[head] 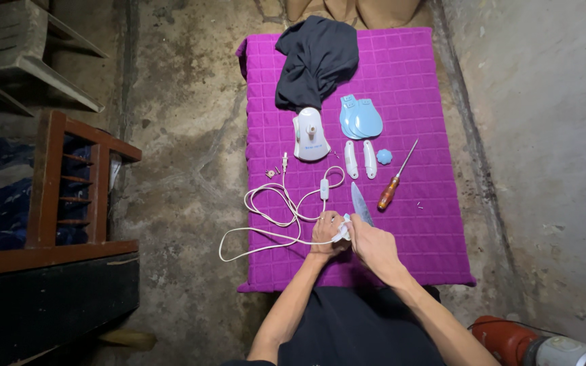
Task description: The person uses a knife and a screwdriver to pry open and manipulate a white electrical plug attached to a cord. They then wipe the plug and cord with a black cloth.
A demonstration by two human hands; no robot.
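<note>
Holding a pale translucent blue fan blade upright over the purple quilted mat, both hands meet at the mat's near edge. The left hand is curled around a small white cloth at the blade's base, and the right hand closes on the same spot from the other side, so the two hands press together there. The blade's tip rises just beyond the knuckles, pointing away from the person. How the fingers grip beneath the cloth cannot be made out, and the blade's lower end is hidden inside the hands.

A white power cord with an inline switch loops just left of the left hand, part of it spilling onto the concrete floor. Further up the mat lie a wooden-handled screwdriver, two white oblong plastic pieces, a small blue knob, a stack of light blue fan blades and a white motor housing, whose top is half covered by a dark cloth.
</note>
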